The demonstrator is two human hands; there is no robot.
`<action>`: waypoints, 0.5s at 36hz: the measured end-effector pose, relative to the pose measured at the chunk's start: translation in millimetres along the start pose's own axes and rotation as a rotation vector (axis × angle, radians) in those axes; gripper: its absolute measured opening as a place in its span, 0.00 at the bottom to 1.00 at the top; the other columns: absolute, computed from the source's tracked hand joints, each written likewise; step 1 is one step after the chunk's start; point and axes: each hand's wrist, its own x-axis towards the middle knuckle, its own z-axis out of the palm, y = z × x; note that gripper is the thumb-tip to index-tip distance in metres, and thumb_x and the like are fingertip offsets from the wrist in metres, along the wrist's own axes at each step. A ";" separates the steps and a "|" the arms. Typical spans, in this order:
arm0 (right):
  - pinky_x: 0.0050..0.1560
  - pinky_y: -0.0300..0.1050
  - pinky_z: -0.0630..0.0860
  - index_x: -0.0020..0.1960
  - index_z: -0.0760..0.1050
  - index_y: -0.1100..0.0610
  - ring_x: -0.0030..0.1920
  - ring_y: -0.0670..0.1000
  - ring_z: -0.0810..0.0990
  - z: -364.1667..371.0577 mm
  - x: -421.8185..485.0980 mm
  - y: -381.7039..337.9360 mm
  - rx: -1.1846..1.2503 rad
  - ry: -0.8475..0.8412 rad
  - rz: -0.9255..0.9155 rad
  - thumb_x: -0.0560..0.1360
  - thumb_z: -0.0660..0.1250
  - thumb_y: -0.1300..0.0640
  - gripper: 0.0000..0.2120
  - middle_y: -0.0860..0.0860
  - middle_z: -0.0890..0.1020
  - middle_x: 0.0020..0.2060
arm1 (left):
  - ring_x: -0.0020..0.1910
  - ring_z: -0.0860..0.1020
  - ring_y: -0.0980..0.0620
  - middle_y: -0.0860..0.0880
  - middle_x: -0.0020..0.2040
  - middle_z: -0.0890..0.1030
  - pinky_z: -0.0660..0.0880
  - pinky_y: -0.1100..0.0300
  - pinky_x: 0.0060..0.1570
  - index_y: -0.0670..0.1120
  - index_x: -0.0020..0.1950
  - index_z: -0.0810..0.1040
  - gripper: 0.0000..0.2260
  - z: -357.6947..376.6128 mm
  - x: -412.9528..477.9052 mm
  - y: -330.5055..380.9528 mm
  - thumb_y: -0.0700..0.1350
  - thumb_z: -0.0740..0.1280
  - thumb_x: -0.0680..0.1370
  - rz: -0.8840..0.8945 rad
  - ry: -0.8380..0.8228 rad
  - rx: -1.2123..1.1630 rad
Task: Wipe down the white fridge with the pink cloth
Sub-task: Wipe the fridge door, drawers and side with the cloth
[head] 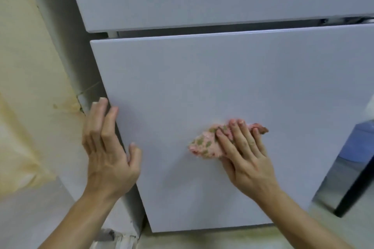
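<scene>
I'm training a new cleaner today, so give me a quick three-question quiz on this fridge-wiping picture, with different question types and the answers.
1. True or false: the left hand presses the pink cloth.
2. Multiple choice: the left hand rests at the lower fridge door's A) top edge, B) left edge, C) bottom edge.
3. Fill in: the pink cloth is pressed against the door by the ___ hand.
Key: 1 false; 2 B; 3 right hand.

Likely a home kitchen: a white two-door fridge [222, 87] fills the view, against a stained yellowish wall [24, 66] at nine o'clock.
</scene>
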 end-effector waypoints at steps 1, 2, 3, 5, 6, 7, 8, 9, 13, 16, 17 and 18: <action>0.84 0.56 0.51 0.86 0.54 0.52 0.85 0.56 0.54 -6.5 -4.1 14.9 -0.013 0.002 0.019 0.86 0.57 0.52 0.29 0.53 0.52 0.85 | 0.84 0.52 0.40 0.36 0.80 0.56 0.51 0.41 0.82 0.36 0.78 0.58 0.34 3.1 -1.6 0.5 0.41 0.65 0.74 0.016 -0.009 0.005; 0.84 0.57 0.50 0.86 0.52 0.52 0.85 0.56 0.53 -12.3 -7.8 29.0 -0.021 0.005 0.042 0.87 0.56 0.51 0.29 0.54 0.51 0.85 | 0.85 0.50 0.42 0.36 0.81 0.56 0.51 0.40 0.82 0.37 0.78 0.58 0.33 6.7 -3.0 1.3 0.44 0.64 0.75 0.026 -0.018 0.007; 0.84 0.58 0.50 0.86 0.50 0.53 0.85 0.57 0.52 -18.0 -10.5 41.4 -0.024 0.007 0.077 0.86 0.55 0.51 0.30 0.54 0.50 0.85 | 0.85 0.48 0.43 0.36 0.81 0.55 0.51 0.38 0.81 0.38 0.78 0.58 0.33 10.2 -4.2 2.8 0.47 0.64 0.76 0.030 -0.025 0.010; 0.84 0.59 0.48 0.86 0.46 0.53 0.85 0.57 0.48 -28.3 -11.3 61.9 -0.013 0.029 0.199 0.85 0.56 0.52 0.33 0.53 0.47 0.85 | 0.85 0.47 0.43 0.37 0.82 0.54 0.50 0.36 0.81 0.39 0.79 0.57 0.34 17.0 -4.5 7.0 0.50 0.64 0.77 0.034 -0.031 0.021; 0.84 0.59 0.47 0.86 0.43 0.53 0.85 0.56 0.46 -31.9 -9.1 68.4 0.003 0.047 0.282 0.85 0.56 0.52 0.35 0.54 0.46 0.85 | 0.85 0.47 0.43 0.37 0.82 0.54 0.49 0.37 0.82 0.39 0.79 0.57 0.35 20.1 -3.7 9.5 0.51 0.65 0.77 0.036 -0.032 0.027; 0.84 0.59 0.46 0.86 0.41 0.53 0.85 0.56 0.44 -35.0 -5.3 71.6 0.026 0.064 0.365 0.85 0.56 0.52 0.35 0.55 0.46 0.85 | 0.85 0.47 0.43 0.37 0.82 0.54 0.48 0.38 0.82 0.39 0.80 0.57 0.36 22.7 -2.6 12.3 0.52 0.65 0.77 0.038 -0.033 0.032; 0.84 0.60 0.46 0.86 0.40 0.55 0.85 0.56 0.43 -36.9 -0.3 71.8 0.055 0.080 0.433 0.85 0.55 0.53 0.35 0.59 0.47 0.84 | 0.85 0.48 0.42 0.36 0.82 0.54 0.48 0.39 0.82 0.38 0.80 0.57 0.36 24.8 -1.5 15.1 0.52 0.66 0.77 0.042 -0.032 0.037; 0.84 0.62 0.46 0.85 0.41 0.58 0.85 0.56 0.43 -37.9 5.8 69.4 0.091 0.099 0.490 0.86 0.54 0.53 0.33 0.62 0.48 0.84 | 0.85 0.48 0.40 0.36 0.82 0.54 0.49 0.38 0.82 0.38 0.80 0.57 0.37 27.0 -0.4 17.3 0.51 0.67 0.77 0.046 -0.029 0.039; 0.81 0.71 0.48 0.85 0.44 0.63 0.85 0.62 0.39 -34.9 41.8 47.8 0.275 0.221 0.687 0.87 0.53 0.57 0.31 0.66 0.42 0.83 | 0.85 0.48 0.41 0.35 0.82 0.55 0.52 0.35 0.81 0.36 0.79 0.59 0.37 31.3 0.1 21.0 0.48 0.69 0.75 0.045 -0.005 0.038; 0.81 0.71 0.44 0.83 0.47 0.71 0.83 0.70 0.41 -33.3 79.2 31.2 0.330 0.354 0.727 0.88 0.52 0.56 0.30 0.72 0.43 0.81 | 0.85 0.47 0.42 0.34 0.82 0.55 0.52 0.35 0.81 0.36 0.79 0.59 0.36 31.3 -0.6 18.7 0.49 0.69 0.76 0.049 -0.003 0.028; 0.81 0.70 0.44 0.82 0.49 0.73 0.82 0.72 0.42 -32.0 91.5 25.3 0.338 0.390 0.722 0.88 0.52 0.56 0.29 0.74 0.44 0.80 | 0.85 0.48 0.42 0.35 0.82 0.55 0.53 0.34 0.81 0.36 0.79 0.59 0.36 31.0 -0.5 18.0 0.49 0.69 0.77 0.052 -0.004 0.025; 0.81 0.70 0.44 0.81 0.51 0.73 0.82 0.73 0.44 -30.4 103.3 18.3 0.349 0.416 0.710 0.88 0.51 0.57 0.28 0.75 0.46 0.80 | 0.85 0.48 0.42 0.35 0.82 0.55 0.53 0.34 0.81 0.36 0.79 0.59 0.36 30.9 -0.4 17.6 0.49 0.69 0.77 0.056 -0.003 0.024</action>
